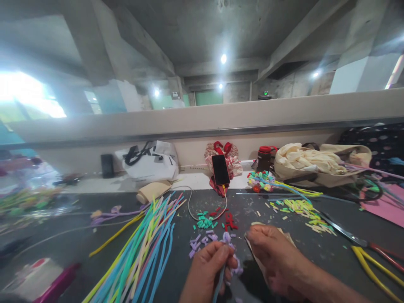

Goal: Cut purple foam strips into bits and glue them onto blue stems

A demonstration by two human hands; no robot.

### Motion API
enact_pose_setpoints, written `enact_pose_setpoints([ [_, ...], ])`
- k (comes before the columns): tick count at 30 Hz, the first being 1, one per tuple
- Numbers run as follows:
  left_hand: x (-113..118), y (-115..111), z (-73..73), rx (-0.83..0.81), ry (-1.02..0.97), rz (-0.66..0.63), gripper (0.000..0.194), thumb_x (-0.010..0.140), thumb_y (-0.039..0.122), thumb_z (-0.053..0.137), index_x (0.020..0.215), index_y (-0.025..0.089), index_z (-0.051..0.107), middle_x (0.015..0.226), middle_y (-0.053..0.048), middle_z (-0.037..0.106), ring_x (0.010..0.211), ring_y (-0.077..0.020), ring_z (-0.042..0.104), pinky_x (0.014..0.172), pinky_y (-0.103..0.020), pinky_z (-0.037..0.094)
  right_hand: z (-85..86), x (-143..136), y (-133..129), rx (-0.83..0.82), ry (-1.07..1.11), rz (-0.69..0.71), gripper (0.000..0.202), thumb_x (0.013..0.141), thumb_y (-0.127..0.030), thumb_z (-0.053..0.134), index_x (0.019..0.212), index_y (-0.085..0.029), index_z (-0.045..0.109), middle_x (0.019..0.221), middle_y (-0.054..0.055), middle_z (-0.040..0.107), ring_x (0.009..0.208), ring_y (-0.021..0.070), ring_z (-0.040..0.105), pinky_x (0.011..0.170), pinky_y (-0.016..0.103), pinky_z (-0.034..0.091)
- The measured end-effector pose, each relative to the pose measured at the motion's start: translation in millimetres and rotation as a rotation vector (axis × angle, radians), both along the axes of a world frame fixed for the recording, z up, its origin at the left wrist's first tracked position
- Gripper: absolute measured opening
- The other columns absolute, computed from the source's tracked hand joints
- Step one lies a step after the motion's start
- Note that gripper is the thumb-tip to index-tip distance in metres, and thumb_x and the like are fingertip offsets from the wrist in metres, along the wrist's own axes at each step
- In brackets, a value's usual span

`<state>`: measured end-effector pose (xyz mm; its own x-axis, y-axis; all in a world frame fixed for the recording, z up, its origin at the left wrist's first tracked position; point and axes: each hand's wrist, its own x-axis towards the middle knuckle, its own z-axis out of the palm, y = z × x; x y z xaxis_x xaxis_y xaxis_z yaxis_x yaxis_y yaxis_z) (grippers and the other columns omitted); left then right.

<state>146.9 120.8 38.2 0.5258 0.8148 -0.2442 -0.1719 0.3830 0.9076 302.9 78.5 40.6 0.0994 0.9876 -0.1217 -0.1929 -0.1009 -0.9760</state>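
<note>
My left hand (211, 265) pinches a blue-grey chenille stem (219, 283) upright between thumb and fingers. Lilac fuzzy pieces (226, 238) sit at the stem's top, and more lilac shows behind the fingers. To its right, my right hand (268, 248) is closed with fingers curled in; whatever they hold, if anything, is hidden. Under and beside that hand lies a beige cloth or paper piece (257, 254), partly covered. Short lilac cut pieces (195, 245) lie just beyond my left hand, with teal pieces (205, 220) and red pieces (230, 220) farther back.
Long coloured chenille stems (139, 252) spread across the left. A phone (220, 170) on a cable leans at the back. Yellow and cream bits (303, 210), a small flower bunch (260, 181) and scissors (347, 233) lie right. Bags (151, 162) line the partition; a glue bottle-like object is blurred.
</note>
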Motion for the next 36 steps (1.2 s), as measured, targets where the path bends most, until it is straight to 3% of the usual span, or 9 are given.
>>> enact_pose_setpoints([
  [5, -0.8, -0.2, -0.2, 0.059, 0.086, 0.025, 0.033, 0.054, 0.045, 0.066, 0.058, 0.014, 0.056, 0.046, 0.002, 0.057, 0.034, -0.0039, 0.04, 0.032, -0.014, 0.023, 4.5, 4.3, 1.3, -0.028, -0.011, -0.023, 0.033, 0.073, -0.04, 0.049, 0.055, -0.02, 0.031, 0.042, -0.01, 0.027, 0.033, 0.0035, 0.018, 0.031, 0.015, 0.015],
  [11, -0.7, -3.0, 2.2, 0.087, 0.082, 0.062, 0.026, 0.051, 0.037, 0.07, 0.054, 0.014, 0.057, 0.044, 0.002, 0.057, 0.037, -0.0052, 0.04, 0.039, -0.017, 0.029, 4.0, 7.2, -0.8, -0.009, -0.08, 0.151, 0.02, 0.075, -0.038, 0.05, 0.068, -0.021, 0.042, 0.041, -0.011, 0.039, 0.027, 0.0037, 0.025, 0.026, 0.014, 0.021],
  [15, 0.2, -4.8, 3.5, 0.092, 0.052, 0.089, 0.026, 0.047, 0.034, 0.073, 0.052, 0.014, 0.058, 0.044, 0.001, 0.057, 0.043, -0.0077, 0.045, 0.047, -0.019, 0.033, 10.6, 4.5, -1.5, 0.029, -0.089, 0.117, 0.015, 0.066, -0.027, 0.06, 0.075, -0.018, 0.053, 0.044, -0.01, 0.043, 0.029, 0.0026, 0.03, 0.028, 0.013, 0.02],
  [21, 0.0, -5.8, 2.2, 0.148, 0.068, 0.088, 0.025, 0.047, 0.034, 0.072, 0.051, 0.014, 0.058, 0.044, 0.002, 0.054, 0.044, -0.008, 0.043, 0.048, -0.02, 0.031, 15.3, -0.6, -2.9, 0.046, -0.119, 0.014, 0.022, 0.07, -0.029, 0.056, 0.054, -0.014, 0.055, 0.037, -0.008, 0.04, 0.029, 0.0027, 0.029, 0.03, 0.015, 0.02],
  [26, 0.3, -5.7, -0.3, 0.191, 0.084, 0.098, 0.024, 0.047, 0.034, 0.072, 0.051, 0.014, 0.058, 0.043, 0.003, 0.053, 0.044, -0.0083, 0.043, 0.049, -0.021, 0.031, 18.3, -3.2, -5.6, 0.101, -0.183, 0.036, 0.008, 0.066, -0.021, 0.061, 0.07, -0.015, 0.065, 0.051, -0.005, 0.051, 0.037, 0.0027, 0.035, 0.035, 0.015, 0.024],
  [32, -0.2, -5.2, -1.1, 0.081, 0.054, 0.033, 0.027, 0.052, 0.038, 0.07, 0.054, 0.015, 0.057, 0.041, 0.004, 0.052, 0.036, -0.0054, 0.038, 0.042, -0.019, 0.029, 14.2, -3.6, -5.7, 0.158, -0.183, 0.031, 0.024, 0.077, -0.034, 0.05, 0.088, -0.016, 0.062, 0.045, -0.008, 0.033, 0.036, 0.0036, 0.025, 0.035, 0.016, 0.017],
  [36, -0.4, -3.7, -1.0, 0.056, 0.047, -0.019, 0.031, 0.05, 0.04, 0.071, 0.053, 0.014, 0.055, 0.039, 0.004, 0.051, 0.034, -0.0048, 0.038, 0.039, -0.018, 0.028, 16.0, 2.1, -3.4, 0.145, -0.251, 0.008, 0.027, 0.078, -0.038, 0.048, 0.078, -0.015, 0.061, 0.042, -0.009, 0.025, 0.038, 0.005, 0.021, 0.036, 0.018, 0.014],
])
